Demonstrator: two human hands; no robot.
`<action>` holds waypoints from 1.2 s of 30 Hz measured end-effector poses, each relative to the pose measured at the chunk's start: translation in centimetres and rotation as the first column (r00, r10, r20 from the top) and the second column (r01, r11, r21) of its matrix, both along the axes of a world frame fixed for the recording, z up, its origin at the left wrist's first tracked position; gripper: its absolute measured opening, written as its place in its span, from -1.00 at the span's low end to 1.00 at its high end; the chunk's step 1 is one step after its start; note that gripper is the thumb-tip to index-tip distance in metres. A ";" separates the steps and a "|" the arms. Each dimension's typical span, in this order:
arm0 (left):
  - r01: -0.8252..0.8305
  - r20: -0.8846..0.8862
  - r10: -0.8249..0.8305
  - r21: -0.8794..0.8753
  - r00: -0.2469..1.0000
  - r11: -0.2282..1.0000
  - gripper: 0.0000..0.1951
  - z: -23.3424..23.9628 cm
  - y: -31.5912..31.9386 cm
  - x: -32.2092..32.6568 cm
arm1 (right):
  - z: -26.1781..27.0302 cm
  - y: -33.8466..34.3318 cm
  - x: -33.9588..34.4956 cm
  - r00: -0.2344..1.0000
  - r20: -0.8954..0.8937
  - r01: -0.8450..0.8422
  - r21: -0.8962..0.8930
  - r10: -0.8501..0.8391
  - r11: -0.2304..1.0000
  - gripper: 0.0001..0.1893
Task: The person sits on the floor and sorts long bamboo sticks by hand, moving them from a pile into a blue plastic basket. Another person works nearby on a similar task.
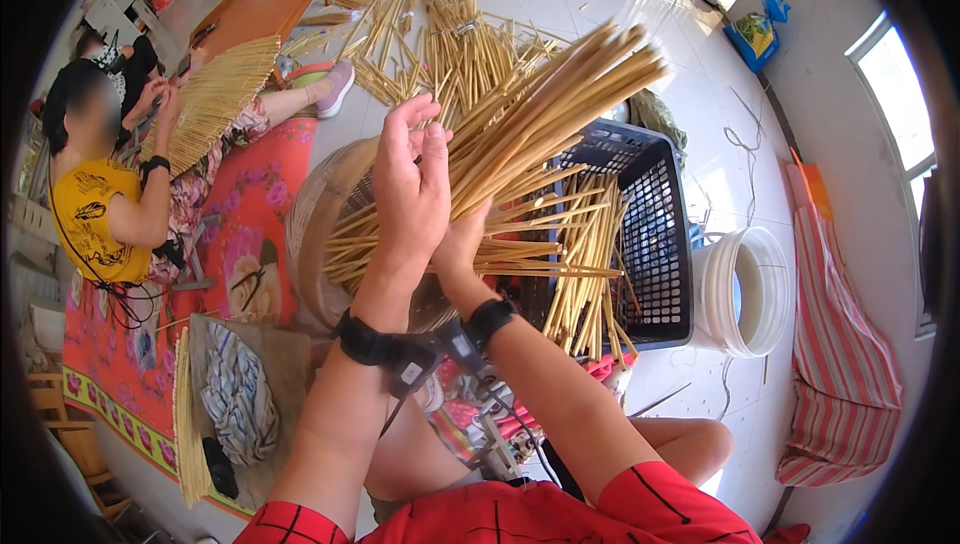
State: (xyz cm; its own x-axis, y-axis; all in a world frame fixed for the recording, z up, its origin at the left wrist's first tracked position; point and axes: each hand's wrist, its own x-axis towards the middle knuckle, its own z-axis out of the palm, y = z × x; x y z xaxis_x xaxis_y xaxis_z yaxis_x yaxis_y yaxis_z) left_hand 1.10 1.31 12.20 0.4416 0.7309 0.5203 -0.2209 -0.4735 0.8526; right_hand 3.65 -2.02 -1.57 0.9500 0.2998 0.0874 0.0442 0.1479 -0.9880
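A thick bundle of dry straw-coloured plant stalks (547,116) slants up and away to the right, its ends blurred. My right hand (461,236) holds its lower end, with the fingers partly hidden behind the stalks. Beside it, my left hand (411,176) is raised, thumb apart and fingers slightly bent, with nothing visible in its grasp; whether it touches the bundle is unclear. Below both hands, more loose stalks (525,255) lie across a round woven basket (311,244) and towards a black plastic crate (656,244), which has further stalks (585,266) in it.
Tied stalk bundles (461,26) lie on the tiled floor ahead. At left, a seated person (112,199) holds a stitched stalk mat (217,105) near an orange table (262,11). White buckets (757,292) stand right of the crate. A board (289,364) bears a crumpled cloth (236,394).
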 end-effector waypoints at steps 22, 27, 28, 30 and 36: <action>-0.005 -0.172 0.008 0.017 0.985 1.000 -0.67 -1.3 -0.2 1.1 | -5.6 -6.9 2.2 0.451 -0.791 -0.625 0.053 0.415 0.779 -0.48; -0.014 -0.209 0.025 0.050 0.978 0.999 -0.65 -2.3 -0.3 1.8 | -0.3 -10.2 4.1 0.408 -0.579 -0.912 -0.300 0.706 0.281 -0.50; -0.015 -0.229 0.028 0.062 0.973 0.998 -0.65 -2.4 -0.2 1.7 | 2.8 -11.1 4.4 0.400 -0.712 -0.913 -0.258 0.577 0.316 -0.52; -0.007 -0.237 0.022 0.064 0.971 0.998 -0.65 -2.1 -0.6 1.7 | 6.6 -13.8 6.4 0.307 -0.644 -0.944 -0.113 0.701 0.310 -0.57; 0.030 -0.316 0.032 0.191 0.948 0.981 -0.65 -1.9 -2.1 2.0 | 11.5 -24.4 19.1 0.591 -0.411 -0.685 0.200 0.694 0.701 -0.73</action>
